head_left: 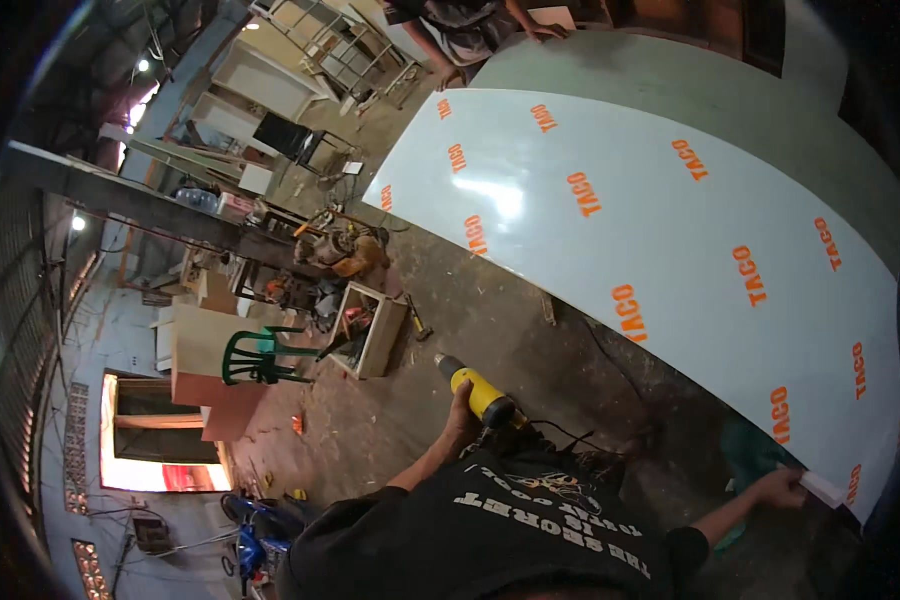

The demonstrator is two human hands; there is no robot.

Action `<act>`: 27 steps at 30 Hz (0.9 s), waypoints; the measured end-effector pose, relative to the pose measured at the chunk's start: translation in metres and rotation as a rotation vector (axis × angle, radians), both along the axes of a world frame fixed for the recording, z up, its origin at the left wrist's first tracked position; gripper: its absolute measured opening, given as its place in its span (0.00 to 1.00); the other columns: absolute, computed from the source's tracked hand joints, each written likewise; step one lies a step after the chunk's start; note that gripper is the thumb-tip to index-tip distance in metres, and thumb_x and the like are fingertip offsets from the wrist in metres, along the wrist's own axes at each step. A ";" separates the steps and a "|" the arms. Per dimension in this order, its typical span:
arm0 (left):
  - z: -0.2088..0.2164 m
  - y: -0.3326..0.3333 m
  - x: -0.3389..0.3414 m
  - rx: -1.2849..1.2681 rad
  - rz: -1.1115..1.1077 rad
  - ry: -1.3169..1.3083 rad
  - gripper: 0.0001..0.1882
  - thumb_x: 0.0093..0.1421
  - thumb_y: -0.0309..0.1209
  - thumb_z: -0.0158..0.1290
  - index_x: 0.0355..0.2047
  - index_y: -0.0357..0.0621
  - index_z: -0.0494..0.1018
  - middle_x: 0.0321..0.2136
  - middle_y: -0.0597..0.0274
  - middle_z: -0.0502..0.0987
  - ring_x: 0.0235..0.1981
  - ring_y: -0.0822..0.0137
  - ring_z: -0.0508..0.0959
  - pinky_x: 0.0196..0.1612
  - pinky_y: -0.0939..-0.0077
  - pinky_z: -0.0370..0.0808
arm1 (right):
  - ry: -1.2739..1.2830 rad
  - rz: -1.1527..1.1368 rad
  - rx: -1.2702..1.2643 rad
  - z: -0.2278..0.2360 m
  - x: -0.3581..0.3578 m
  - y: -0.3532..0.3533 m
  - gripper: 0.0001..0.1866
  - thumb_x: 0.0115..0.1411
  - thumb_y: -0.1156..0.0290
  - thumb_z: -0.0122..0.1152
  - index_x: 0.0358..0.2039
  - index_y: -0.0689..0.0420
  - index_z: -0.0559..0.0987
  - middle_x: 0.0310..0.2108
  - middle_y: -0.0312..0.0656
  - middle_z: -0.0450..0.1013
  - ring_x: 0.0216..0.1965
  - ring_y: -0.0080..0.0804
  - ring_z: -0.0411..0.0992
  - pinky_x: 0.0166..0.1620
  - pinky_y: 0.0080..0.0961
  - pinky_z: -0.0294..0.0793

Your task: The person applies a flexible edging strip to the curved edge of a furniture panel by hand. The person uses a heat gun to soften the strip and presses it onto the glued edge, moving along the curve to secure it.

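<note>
My left hand (460, 410) is closed around a yellow heat gun (486, 402) with a metal nozzle and a dark rear end. Its nozzle points up and left, away from the large board (610, 230), which has a glossy white film with orange print. A dark cord trails from the tool. Out to the right, my right hand (778, 488) is closed on a small white strip (823, 488) at the board's near right corner. How that strip joins the board I cannot make out.
At the board's far end a person's hand (452, 77) touches its corner. A grey-green surface (670, 85) lies behind the board. Left on the floor are an open wooden box (378, 335), a green plastic chair (265, 357), a hammer-like tool (418, 318) and a blue motorcycle (253, 550).
</note>
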State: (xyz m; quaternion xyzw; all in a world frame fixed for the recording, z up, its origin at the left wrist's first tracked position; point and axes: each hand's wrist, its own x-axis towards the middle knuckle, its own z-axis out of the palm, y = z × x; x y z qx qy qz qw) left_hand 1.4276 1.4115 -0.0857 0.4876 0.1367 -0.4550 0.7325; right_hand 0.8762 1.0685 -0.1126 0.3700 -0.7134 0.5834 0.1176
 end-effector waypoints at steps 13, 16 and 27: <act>0.019 0.150 0.272 0.047 -0.072 -0.051 0.33 0.58 0.50 0.53 0.54 0.38 0.61 0.44 0.49 0.74 0.45 0.54 0.76 0.53 0.56 0.72 | -0.145 0.143 0.156 -0.011 0.435 0.080 0.20 0.58 0.70 0.64 0.42 0.68 0.65 0.37 0.56 0.71 0.39 0.45 0.74 0.39 0.35 0.75; 0.022 0.157 0.331 0.085 -0.048 -0.113 0.33 0.59 0.50 0.53 0.54 0.38 0.61 0.44 0.49 0.74 0.45 0.54 0.76 0.52 0.57 0.72 | -0.234 0.221 0.135 -0.010 0.509 0.095 0.21 0.58 0.69 0.65 0.42 0.68 0.65 0.38 0.56 0.71 0.39 0.43 0.74 0.39 0.36 0.75; 0.035 0.160 0.483 0.074 -0.067 -0.105 0.32 0.58 0.50 0.54 0.54 0.41 0.62 0.44 0.50 0.73 0.46 0.53 0.75 0.54 0.56 0.71 | -0.326 0.319 0.023 -0.026 0.741 0.142 0.17 0.57 0.70 0.66 0.36 0.65 0.67 0.33 0.46 0.69 0.36 0.37 0.72 0.36 0.29 0.75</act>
